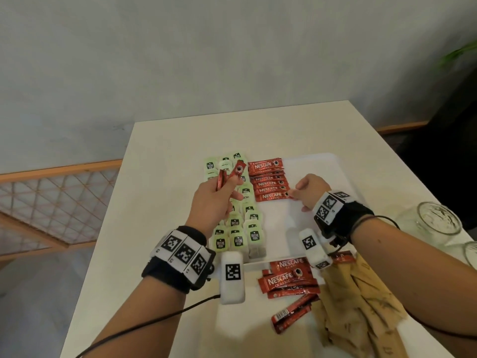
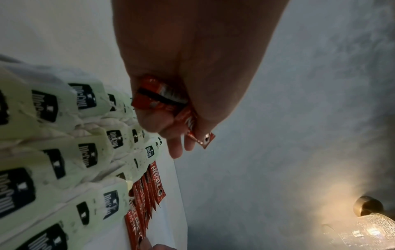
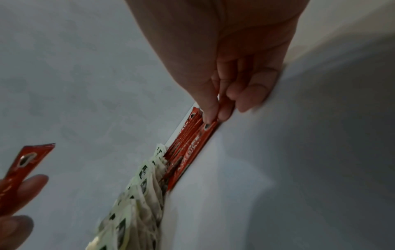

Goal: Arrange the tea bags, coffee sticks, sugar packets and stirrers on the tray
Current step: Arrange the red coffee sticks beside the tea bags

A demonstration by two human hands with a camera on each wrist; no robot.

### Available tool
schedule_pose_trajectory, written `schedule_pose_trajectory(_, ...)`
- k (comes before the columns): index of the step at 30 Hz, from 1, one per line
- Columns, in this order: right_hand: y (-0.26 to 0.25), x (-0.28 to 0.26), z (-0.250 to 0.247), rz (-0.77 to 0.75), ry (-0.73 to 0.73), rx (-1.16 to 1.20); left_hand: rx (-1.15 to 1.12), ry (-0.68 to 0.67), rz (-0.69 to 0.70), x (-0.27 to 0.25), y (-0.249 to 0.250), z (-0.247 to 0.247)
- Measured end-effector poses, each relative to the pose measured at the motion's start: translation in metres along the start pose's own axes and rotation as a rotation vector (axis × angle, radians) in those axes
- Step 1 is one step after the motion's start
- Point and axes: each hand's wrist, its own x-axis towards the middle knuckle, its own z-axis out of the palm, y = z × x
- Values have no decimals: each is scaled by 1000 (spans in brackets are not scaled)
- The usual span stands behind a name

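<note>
Left hand [image 1: 215, 200]: raised, grips two red foil coffee sticks [image 1: 229, 177] above the pale green tea bags [image 1: 241, 228] | Right hand [image 1: 308, 192]: fingertips [image 3: 210, 116] pinch the nearest stick's end in the red coffee-stick row [image 1: 268, 182], which lies between both hands on the white tray [image 1: 322, 166] | Behind right hand, on white table [image 1: 167, 177]: loose red sticks [image 1: 289, 280], brown paper sugar packets [image 1: 361, 301]
</note>
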Motion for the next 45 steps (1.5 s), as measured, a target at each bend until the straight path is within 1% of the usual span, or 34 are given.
schedule_pose_trajectory(4, -6, 2, 1, 1, -1, -13, 12, -2, -36, 3, -6, -3)
schedule_pose_trajectory(8, -12, -2, -3, 16, -26, -48, 32, -43, -63, 0, -7, -3)
schedule_pose_trajectory(10, -14, -6, -6, -26, 16, -105, 70, -83, -62, -2, -7, -2)
schedule_pose_trajectory(11, -13, -8, -7, -64, 42, -88, 94, -103, -60, -3, -7, -1)
schedule_pose_trajectory(13, -15, -19, -9, -151, 13, 90, 140, -141, -46, -6, -7, 2)
schedule_pose_trajectory(16, -27, -47, -12, -242, -169, 391, 164, -182, -18, -12, -4, 8)
schedule_pose_trajectory(18, -33, -62, -11, -297, -247, 442, 168, -207, 3, -16, -1, 12)
schedule_pose_trajectory(20, -34, -71, -10, -339, -253, 441, 163, -214, 12, -19, 1, 14)
schedule_pose_trajectory(23, -31, -77, -14, -352, -204, 450, 151, -180, 6, -24, 2, 11)
schedule_pose_trajectory(25, -28, -81, -18, -347, -188, 477, 126, -128, -19, -28, 0, 8)
schedule_pose_trajectory(28, -24, -87, -19, -339, -198, 499, 1, -70, -76, -35, -1, 6)
schedule_pose_trajectory(31, -22, -93, -18, -335, -187, 522, -125, -64, -159, -43, 3, 9)
schedule_pose_trajectory(33, -23, -95, -19, -297, -193, 564, -157, -46, -178, -47, 6, 13)
schedule_pose_trajectory(35, -26, -96, -20, -229, -242, 610, -114, -4, -155, -49, 8, 16)
schedule_pose_trajectory(37, -30, -99, -19, -201, -313, 583, -22, 41, -99, -52, 9, 21)
schedule_pose_trajectory(40, -34, -103, -14, -249, -406, 469, 80, 45, -42, -58, 9, 27)
schedule_pose_trajectory(42, -35, -102, -14, -260, -424, 430, 92, 47, -40, -59, 7, 28)
schedule_pose_trajectory(45, -31, -96, -18, -219, -418, 385, 89, 67, -41, -57, 4, 24)
